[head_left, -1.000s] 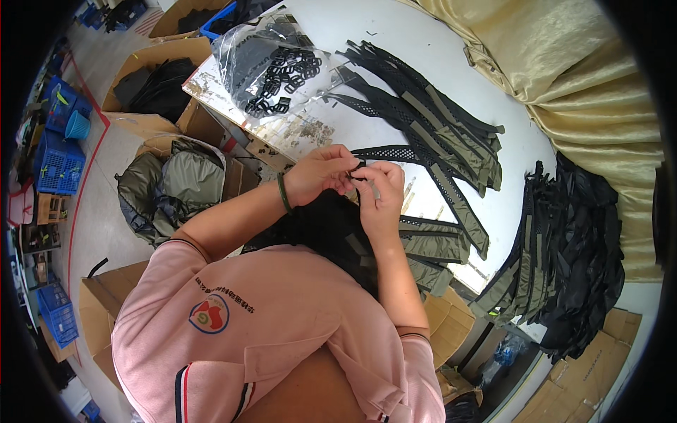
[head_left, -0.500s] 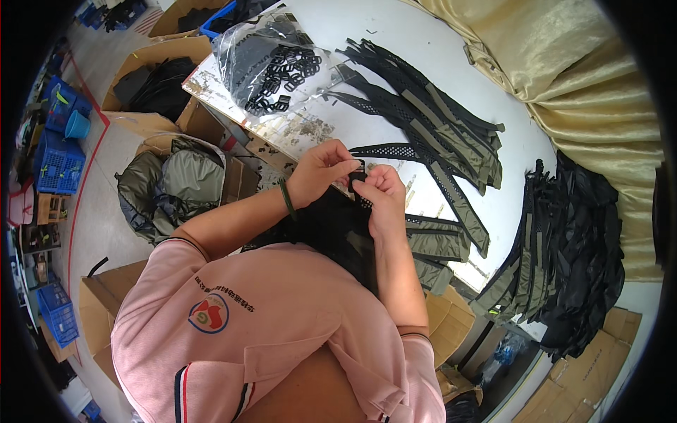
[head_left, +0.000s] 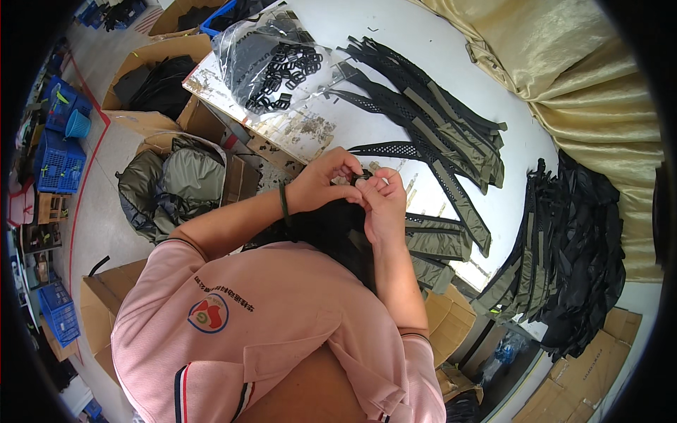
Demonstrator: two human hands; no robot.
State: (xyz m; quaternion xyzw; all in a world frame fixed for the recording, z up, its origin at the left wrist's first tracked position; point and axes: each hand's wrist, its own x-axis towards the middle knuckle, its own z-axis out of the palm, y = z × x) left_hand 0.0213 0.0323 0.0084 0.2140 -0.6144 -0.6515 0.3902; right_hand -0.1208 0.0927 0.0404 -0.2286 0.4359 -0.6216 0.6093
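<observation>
My left hand (head_left: 319, 185), with a dark band on its wrist, and my right hand (head_left: 384, 201) meet over the table's near edge. Their fingertips pinch a small black buckle (head_left: 362, 177) together with the end of a black mesh strap (head_left: 395, 149) that runs off to the right. A black fabric piece (head_left: 331, 227) hangs below both hands, against my pink shirt. Which fingers grip what is too small to tell.
A clear plastic bag of black buckles (head_left: 275, 60) lies at the table's far left. Olive and black straps (head_left: 437, 120) are spread across the white table (head_left: 381, 42), with olive pieces (head_left: 438, 243) near its edge and a black strap stack (head_left: 578, 247) at right. Cardboard boxes (head_left: 162, 70) stand left.
Both hands stay pressed together on the buckle and have sunk slightly toward me; only the fingers shift a little.
</observation>
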